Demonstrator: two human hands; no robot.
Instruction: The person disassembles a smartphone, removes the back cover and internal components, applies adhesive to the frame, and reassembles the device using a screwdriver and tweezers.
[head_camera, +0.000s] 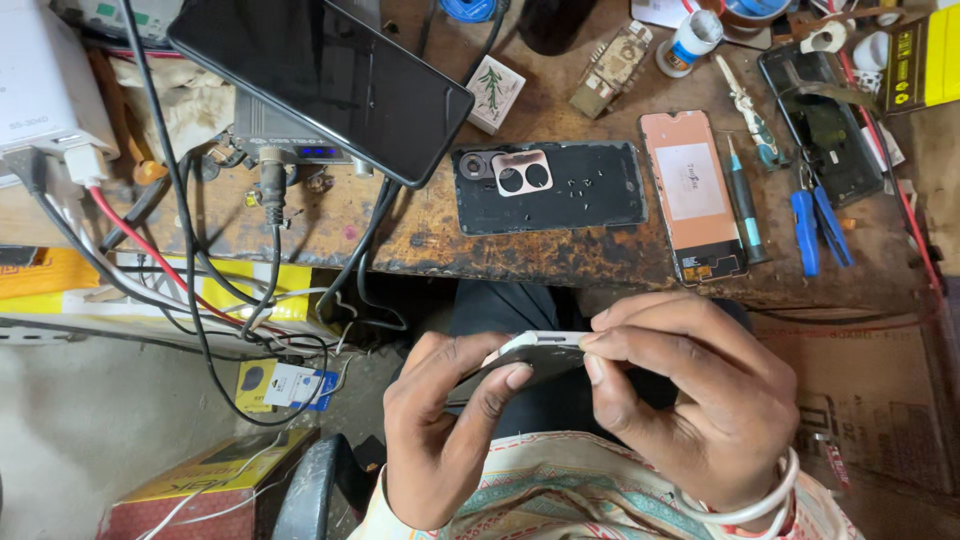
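Back cover (550, 187) on bench (420, 235); screen panel (692, 195) right; screwdriver (744, 200) further right.

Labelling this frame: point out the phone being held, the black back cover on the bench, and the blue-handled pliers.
phone (540, 352), head view, on its pale edge between both hands.
black back cover (570, 190), head view, middle of panel.
blue-handled pliers (806, 232), head view, left handle.

Most of the phone (540, 352) is covered by the left hand (450, 430) and the right hand (690, 400); only its pale upper edge and a dark strip are shown. Both wrists are cut off by the bottom edge. The white box (45, 90) is cropped at the left edge, and the yellow-and-black box (925, 65) at the right. The small screws (585, 187) on the black back cover (550, 187) cannot be counted.
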